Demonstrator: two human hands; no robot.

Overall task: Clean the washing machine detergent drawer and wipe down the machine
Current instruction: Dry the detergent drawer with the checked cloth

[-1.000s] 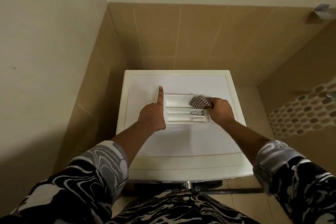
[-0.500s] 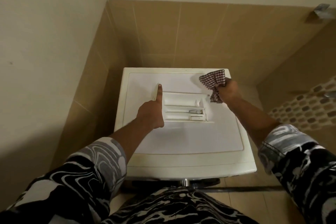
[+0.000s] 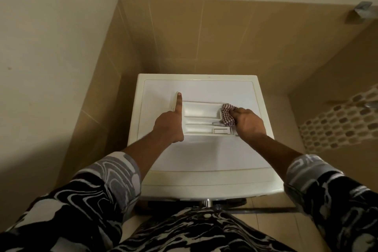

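A white detergent drawer (image 3: 200, 112) lies flat on the top of the white washing machine (image 3: 204, 159). My left hand (image 3: 168, 127) holds the drawer's left end, with the index finger stretched along its front panel and the other fingers curled. My right hand (image 3: 248, 124) grips a bunched red-and-white checked cloth (image 3: 227, 115) and presses it into the right end of the drawer. The cloth hides part of that end's compartment.
The machine stands in a narrow tiled corner, with a wall close on the left (image 3: 61, 88) and tan tiles behind (image 3: 204, 37). A mosaic-tiled wall (image 3: 337, 125) is on the right. A metal fixture (image 3: 363, 9) sticks out at the upper right.
My right hand lifted the cloth to the back right of the machine top, then brought it back down onto the drawer's right end. My left hand stayed on the drawer.
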